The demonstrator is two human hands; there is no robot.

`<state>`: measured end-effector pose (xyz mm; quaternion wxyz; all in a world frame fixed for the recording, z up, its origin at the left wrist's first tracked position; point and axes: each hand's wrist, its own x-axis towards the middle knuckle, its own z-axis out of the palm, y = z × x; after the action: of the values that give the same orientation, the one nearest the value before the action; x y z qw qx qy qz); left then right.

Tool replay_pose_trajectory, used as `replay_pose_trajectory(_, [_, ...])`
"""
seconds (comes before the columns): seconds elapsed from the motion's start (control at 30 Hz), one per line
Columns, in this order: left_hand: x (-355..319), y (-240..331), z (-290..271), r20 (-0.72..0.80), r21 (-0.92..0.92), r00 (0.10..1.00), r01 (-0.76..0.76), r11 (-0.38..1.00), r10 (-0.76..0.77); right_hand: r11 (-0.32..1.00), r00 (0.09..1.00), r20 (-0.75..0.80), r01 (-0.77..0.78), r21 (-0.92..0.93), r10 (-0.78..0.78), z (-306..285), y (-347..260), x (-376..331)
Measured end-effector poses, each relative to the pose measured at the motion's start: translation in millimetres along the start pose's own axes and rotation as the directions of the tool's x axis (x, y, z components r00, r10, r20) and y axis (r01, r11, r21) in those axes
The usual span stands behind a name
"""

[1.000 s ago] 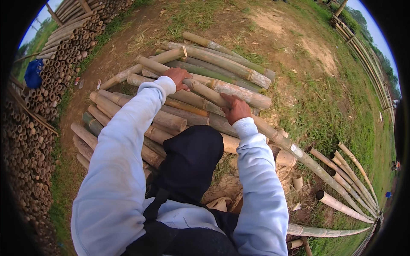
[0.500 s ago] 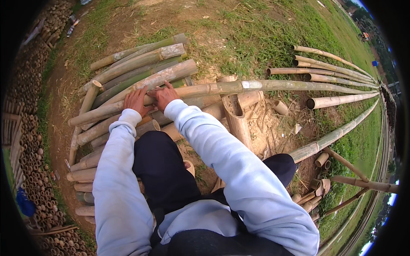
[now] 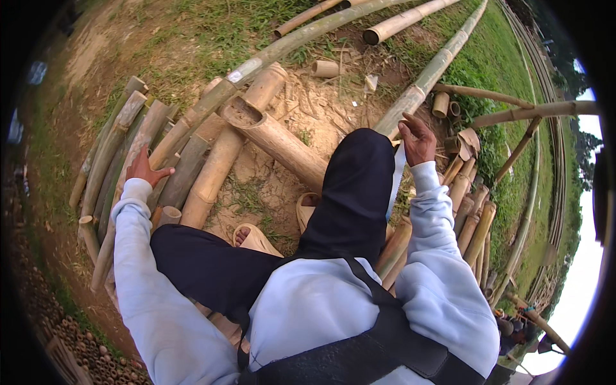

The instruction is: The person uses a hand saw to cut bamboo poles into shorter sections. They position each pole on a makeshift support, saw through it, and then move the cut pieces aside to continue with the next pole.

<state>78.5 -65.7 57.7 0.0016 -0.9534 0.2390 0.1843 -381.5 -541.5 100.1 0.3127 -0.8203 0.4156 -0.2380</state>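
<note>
A long bamboo pole (image 3: 212, 101) runs from the far right down to the left, over a stack of cut bamboo. My left hand (image 3: 147, 169) lies on its near part, thumb spread away from the fingers. Beside my right knee, my right hand (image 3: 418, 138) is closed with curled fingers. A toothed saw blade (image 3: 397, 181) hangs down from beneath it; the handle is hidden by the hand. Between my feet and the long pole, a thick bamboo piece with a notch cut in it (image 3: 285, 144) leans across another bamboo length (image 3: 215, 170).
Cut bamboo lengths (image 3: 110, 151) lie stacked at the left. Sawdust (image 3: 308, 106) covers the ground ahead, with a short offcut (image 3: 325, 68) on it. At the right are a bamboo pole frame (image 3: 523, 115) and piled short pieces (image 3: 478, 234). Another long pole (image 3: 436, 67) stretches away.
My view has swung to the right. My right hand has left the pole beside my left hand and moved to the saw by my right knee. My left hand stays on the pole.
</note>
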Motion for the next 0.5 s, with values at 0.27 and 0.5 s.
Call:
replay_pose_trajectory(0.27, [26, 28, 15, -0.203, -0.022, 0.969, -0.149, 0.989, 0.142, 0.918, 0.92, 0.089, -0.365, -0.155, 0.381, -6, 131, -207])
replay_pose_trajectory(0.5, [28, 48, 6, -0.162, 0.155, 0.985, -0.031, 0.987, 0.056, 0.928, 0.88, 0.465, 0.085, -0.363, 0.102, 65, 198, -300])
